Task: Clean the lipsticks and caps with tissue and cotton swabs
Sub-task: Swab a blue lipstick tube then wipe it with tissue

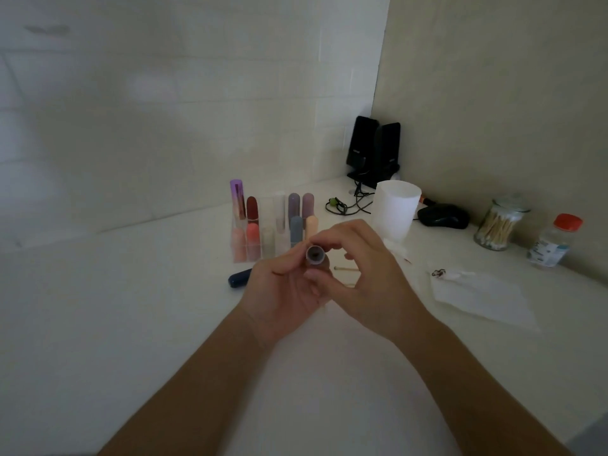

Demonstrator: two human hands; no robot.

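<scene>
Above the near table [164, 324], the left hand [283, 291] grips a lipstick tube [315, 255], and the right hand [368, 274] curls its fingers round the rim. The long axis of the tube runs toward the viewer, open end facing the camera. Judged step: checking the tube interior. The next move calls for the cotton swab [345, 268] lying just behind the hands; the tissue [480, 297] lies farther right

Behind my left hand [283, 291] stands the lipstick rack [278, 245]; to its right lies the tissue [483, 297], with the swab jar [510, 207] behind.
</scene>
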